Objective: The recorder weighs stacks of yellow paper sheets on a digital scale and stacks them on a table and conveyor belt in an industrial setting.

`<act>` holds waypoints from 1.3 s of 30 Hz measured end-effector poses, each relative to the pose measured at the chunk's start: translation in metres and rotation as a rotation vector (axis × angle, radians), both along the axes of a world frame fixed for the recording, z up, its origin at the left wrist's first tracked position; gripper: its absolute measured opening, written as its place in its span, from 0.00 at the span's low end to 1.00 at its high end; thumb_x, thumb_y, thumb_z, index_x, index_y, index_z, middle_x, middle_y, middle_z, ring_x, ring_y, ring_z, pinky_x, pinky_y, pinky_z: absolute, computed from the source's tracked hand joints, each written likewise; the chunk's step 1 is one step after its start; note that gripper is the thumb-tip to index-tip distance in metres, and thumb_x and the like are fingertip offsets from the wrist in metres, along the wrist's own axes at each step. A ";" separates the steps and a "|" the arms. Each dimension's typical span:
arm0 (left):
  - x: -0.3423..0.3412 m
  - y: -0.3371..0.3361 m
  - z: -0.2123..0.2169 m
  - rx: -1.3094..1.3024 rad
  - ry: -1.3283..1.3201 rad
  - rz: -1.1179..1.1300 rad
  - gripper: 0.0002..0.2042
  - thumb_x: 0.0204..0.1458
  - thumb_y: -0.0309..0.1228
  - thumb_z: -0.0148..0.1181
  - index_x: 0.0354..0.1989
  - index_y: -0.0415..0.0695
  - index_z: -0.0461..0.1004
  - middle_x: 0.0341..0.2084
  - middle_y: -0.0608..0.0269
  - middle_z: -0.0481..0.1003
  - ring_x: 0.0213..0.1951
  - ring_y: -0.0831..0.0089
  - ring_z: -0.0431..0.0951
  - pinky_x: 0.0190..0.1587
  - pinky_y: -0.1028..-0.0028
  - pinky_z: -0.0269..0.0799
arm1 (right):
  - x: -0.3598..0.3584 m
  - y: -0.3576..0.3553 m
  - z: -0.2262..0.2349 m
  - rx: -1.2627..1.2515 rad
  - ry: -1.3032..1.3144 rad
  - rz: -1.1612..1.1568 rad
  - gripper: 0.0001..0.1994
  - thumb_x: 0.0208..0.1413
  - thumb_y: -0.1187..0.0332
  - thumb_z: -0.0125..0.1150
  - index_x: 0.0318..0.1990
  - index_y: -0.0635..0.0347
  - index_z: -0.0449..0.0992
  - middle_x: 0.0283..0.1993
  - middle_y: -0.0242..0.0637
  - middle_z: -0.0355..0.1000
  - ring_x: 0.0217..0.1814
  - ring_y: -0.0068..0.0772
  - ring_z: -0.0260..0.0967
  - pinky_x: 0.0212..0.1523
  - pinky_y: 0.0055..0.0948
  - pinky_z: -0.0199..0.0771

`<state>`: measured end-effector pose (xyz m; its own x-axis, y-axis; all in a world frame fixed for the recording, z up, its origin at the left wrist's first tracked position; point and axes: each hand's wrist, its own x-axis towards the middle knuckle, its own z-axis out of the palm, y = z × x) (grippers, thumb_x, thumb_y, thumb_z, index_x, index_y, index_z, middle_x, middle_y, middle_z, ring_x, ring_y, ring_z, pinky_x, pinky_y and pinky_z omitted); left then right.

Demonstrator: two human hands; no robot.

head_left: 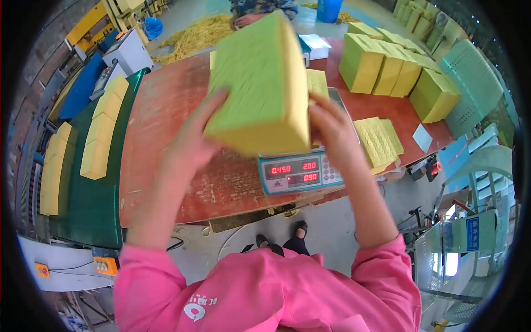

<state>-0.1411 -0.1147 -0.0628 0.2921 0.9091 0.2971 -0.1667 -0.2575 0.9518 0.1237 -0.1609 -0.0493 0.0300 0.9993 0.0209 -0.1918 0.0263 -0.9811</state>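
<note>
Between my two hands hangs a thick stack of yellow paper (pixel 249 83), tilted so its top face, with rows of small marks, shows. My left hand (pixel 196 135) grips its left side, and my right hand (pixel 336 130) is closed on its right side, both slightly blurred. Beneath and behind the stack stands a digital weighing scale (pixel 301 172) with lit red figures. A smaller yellow paper pile (pixel 317 83) shows partly behind the held stack; whether it rests on the scale I cannot tell. Right of the scale lies a low pile of yellow sheets (pixel 377 145).
Tall yellow paper stacks (pixel 362 63) fill the far right of the red table (pixel 160 127). A green conveyor belt (pixel 74 188) on the left carries rows of yellow blocks (pixel 102 130). Across the table is another person (pixel 263 6), near loose yellow scraps (pixel 196 39). A green chair (pixel 481 232) stands right.
</note>
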 end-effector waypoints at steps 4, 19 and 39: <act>0.082 0.085 0.054 -0.446 -0.015 -0.360 0.34 0.51 0.57 0.60 0.61 0.48 0.67 0.54 0.56 0.71 0.53 0.61 0.73 0.52 0.59 0.70 | 0.071 0.062 -0.001 0.023 0.039 -0.022 0.19 0.60 0.68 0.54 0.57 0.65 0.72 0.40 0.34 0.75 0.35 0.25 0.71 0.38 0.26 0.72; 0.124 0.097 0.041 -0.496 0.235 -0.210 0.41 0.45 0.65 0.59 0.64 0.50 0.63 0.59 0.53 0.65 0.60 0.55 0.65 0.54 0.42 0.66 | 0.104 0.097 -0.039 -0.106 0.049 0.031 0.17 0.58 0.70 0.53 0.54 0.68 0.74 0.40 0.33 0.75 0.35 0.24 0.70 0.38 0.24 0.69; 0.118 0.129 -0.065 -0.283 -0.106 0.024 0.33 0.57 0.62 0.46 0.57 0.47 0.69 0.49 0.60 0.72 0.52 0.68 0.71 0.52 0.60 0.67 | 0.099 0.099 -0.084 0.128 -0.145 -0.384 0.26 0.65 0.51 0.49 0.63 0.58 0.67 0.51 0.31 0.72 0.50 0.25 0.69 0.52 0.32 0.68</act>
